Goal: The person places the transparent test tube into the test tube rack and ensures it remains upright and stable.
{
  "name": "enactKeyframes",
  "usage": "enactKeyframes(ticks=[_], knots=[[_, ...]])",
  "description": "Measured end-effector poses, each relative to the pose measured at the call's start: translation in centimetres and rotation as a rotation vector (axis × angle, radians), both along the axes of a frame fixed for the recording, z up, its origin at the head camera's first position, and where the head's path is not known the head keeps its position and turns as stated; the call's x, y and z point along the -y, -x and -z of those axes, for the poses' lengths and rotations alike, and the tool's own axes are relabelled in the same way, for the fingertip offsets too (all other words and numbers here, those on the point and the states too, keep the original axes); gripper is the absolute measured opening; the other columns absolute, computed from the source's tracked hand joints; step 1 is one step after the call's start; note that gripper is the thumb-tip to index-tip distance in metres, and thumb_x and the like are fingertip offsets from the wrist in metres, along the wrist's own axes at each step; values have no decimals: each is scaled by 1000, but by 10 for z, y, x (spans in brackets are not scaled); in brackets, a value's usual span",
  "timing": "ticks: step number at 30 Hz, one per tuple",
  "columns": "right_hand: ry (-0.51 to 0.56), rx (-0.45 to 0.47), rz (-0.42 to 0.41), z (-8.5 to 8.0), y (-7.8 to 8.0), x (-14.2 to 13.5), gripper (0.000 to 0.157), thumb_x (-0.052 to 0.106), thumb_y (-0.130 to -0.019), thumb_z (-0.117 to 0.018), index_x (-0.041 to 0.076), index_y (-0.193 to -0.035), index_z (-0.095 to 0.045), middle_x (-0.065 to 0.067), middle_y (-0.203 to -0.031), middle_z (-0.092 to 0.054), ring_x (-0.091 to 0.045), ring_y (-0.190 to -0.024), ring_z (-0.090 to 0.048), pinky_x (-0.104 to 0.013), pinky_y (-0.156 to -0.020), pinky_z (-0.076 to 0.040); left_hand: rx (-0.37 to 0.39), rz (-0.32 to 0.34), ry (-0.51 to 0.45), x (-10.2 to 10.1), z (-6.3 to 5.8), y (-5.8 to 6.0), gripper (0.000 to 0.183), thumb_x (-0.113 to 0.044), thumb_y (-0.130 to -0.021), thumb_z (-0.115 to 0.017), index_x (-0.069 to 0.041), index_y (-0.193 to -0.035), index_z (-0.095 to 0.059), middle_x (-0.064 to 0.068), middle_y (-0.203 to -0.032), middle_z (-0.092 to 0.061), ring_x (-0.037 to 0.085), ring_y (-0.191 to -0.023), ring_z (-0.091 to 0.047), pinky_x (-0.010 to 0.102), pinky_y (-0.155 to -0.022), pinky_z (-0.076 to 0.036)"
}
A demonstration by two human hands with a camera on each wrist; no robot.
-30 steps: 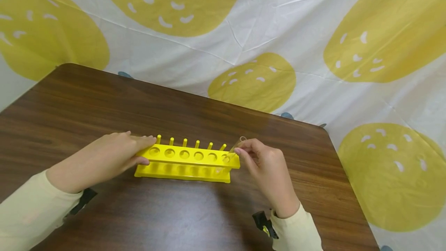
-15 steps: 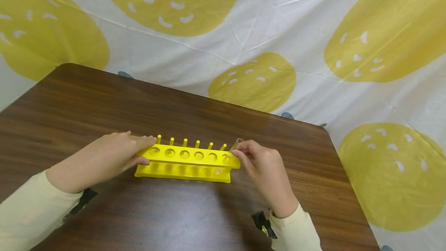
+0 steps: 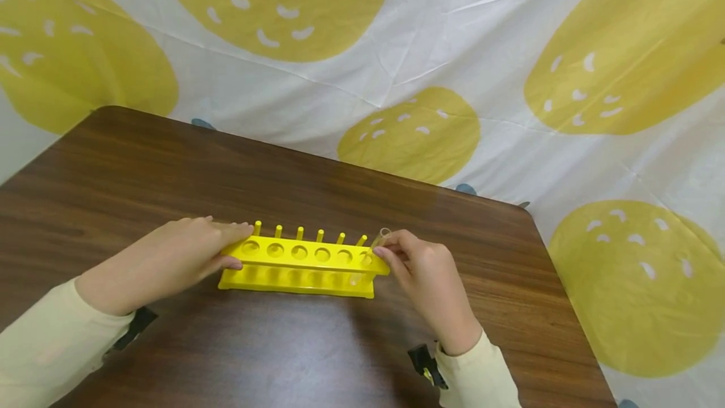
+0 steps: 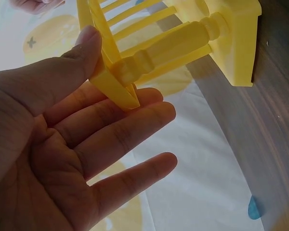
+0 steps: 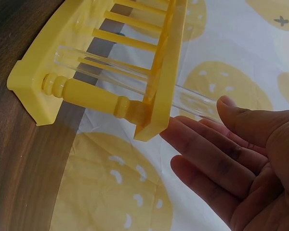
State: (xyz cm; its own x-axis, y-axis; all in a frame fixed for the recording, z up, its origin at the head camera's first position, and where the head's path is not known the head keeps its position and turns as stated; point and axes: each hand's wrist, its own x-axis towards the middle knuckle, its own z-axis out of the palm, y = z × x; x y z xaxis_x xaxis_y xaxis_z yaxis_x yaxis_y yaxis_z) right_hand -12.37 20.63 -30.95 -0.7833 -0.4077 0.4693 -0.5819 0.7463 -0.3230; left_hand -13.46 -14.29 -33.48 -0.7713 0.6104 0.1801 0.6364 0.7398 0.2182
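Observation:
A yellow test tube rack (image 3: pixel 311 263) stands on the table with a single row of holes and a row of pegs behind. At its left end my left hand (image 3: pixel 175 257) grips the top board between thumb and fingers; in the left wrist view the thumb (image 4: pixel 88 43) lies on top, with the little finger stretched away. My right hand (image 3: pixel 433 279) pinches a clear glass test tube (image 5: pixel 195 100) near its mouth. The tube passes through the rightmost hole, and its rounded bottom reaches the lower board in the right wrist view.
The dark wood-grain table (image 3: pixel 272 345) extends around the rack. A white cloth (image 3: pixel 283 99) with large yellow fruit prints hangs behind the table's far edge. Black wrist mounts (image 3: pixel 426 364) sit at both sleeves.
The tube has gone lower and more upright in the rightmost hole, its mouth shifting left. My right hand has moved slightly left with it. My left hand keeps its grip on the rack.

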Motion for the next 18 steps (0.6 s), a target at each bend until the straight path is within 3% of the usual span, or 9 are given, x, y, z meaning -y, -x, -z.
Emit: enactKeyframes(ticks=[7, 14, 18], knots=[[-12, 71, -11, 1, 4, 1, 8, 8, -91, -79, 6, -97, -73, 0, -87, -77, -10, -74, -73, -22, -69, -61, -12, -8, 0, 4, 7, 0, 55, -23, -88, -83, 3, -133, -65, 22, -123, -71, 38, -107, -72, 63, -97, -53], [-101, 156, -9, 1, 1, -4, 14, 12, -90, -81, 5, -101, -76, 1, -87, -77, -8, -74, -73, -23, -68, -61, 6, 2, 34, 8, 15, -5, 56, -22, -89, -83, 0, -136, -63, 18, -131, -68, 39, -119, -67, 65, -100, -50], [-157, 222, -24, -2, -2, -11, 12, 13, -94, -78, 6, -104, -76, 1, -90, -77, -7, -77, -72, -23, -69, -61, 31, 25, 42, 12, 19, -7, 59, -30, -94, -77, 0, -141, -60, 18, -137, -65, 41, -127, -60, 70, -104, -44]])
